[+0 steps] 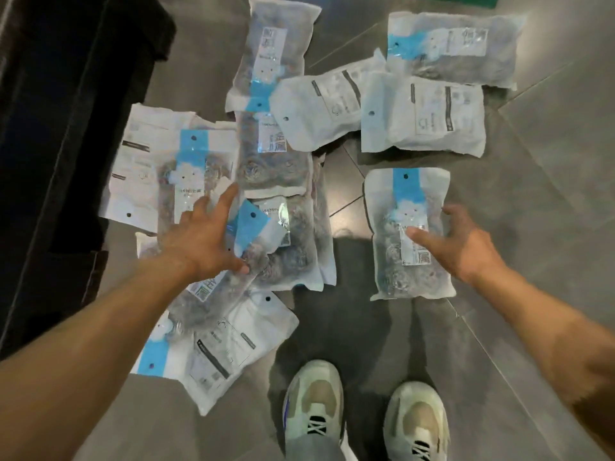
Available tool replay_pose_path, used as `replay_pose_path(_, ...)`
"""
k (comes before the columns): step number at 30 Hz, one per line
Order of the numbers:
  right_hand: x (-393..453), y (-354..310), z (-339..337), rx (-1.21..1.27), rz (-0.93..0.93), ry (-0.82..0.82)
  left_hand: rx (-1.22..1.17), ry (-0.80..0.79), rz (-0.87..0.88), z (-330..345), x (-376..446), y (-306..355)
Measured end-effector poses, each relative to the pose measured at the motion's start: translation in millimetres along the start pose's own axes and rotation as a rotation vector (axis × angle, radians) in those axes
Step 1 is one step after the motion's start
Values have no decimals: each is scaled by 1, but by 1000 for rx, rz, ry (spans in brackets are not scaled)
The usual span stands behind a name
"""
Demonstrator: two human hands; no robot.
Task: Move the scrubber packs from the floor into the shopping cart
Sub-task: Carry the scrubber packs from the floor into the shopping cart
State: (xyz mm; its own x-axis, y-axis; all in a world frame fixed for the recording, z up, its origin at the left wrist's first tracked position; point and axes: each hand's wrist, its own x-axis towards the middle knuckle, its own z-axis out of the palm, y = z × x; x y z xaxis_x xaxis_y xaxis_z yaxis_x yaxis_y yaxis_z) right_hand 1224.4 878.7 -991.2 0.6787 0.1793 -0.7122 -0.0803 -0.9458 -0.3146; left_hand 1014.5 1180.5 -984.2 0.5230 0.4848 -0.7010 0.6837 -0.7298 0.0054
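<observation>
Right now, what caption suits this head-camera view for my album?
Both hands, left and right, reach down toward scrubber packs scattered on the grey tiled floor.

Both bare forearms reach forward and down from the lower corners. The left hand (pixel 203 237) sits at about nine o'clock from picture centre, palm down, fingers straight and spread toward twelve o'clock, thumb pointing toward four o'clock. The right hand (pixel 461 242) lies at about three o'clock, palm down, thumb stretched toward nine o'clock, fingers loosely bent. Two feet in pale sneakers (pixel 314 404) stand at six o'clock.
</observation>
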Motion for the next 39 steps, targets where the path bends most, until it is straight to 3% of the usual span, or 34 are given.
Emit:
replay_pose_path(6,25,20,37,319,135,24,33,111,-13,21,10,-8)
replay_pose_path(10,29,20,52,251,198,126,-7,112,-20,23,11,-9)
replay_pose_path(14,44,26,65,201,273,73,-201,39,53,23,6,-3)
replay_pose_path(17,48,35,77,342,244,22,-202,89,125,18,-2,5)
replay_pose_path(22,-8,5,45,564,166,-10,-421,150,161,-17,-27,33)
replay_pose_path(25,-44,-6,-4,680,89,-15,-568,165,181,-60,-62,61)
replay_pose_path(29,-122,-52,-123,772,-36,-19,-783,194,208,-157,-135,103)
replay_pose_path(35,-294,-136,-344,801,-219,43,-938,406,324,-384,-296,161)
replay_pose_path(39,-433,-175,-482,811,-382,153,-964,524,490,-530,-430,191)
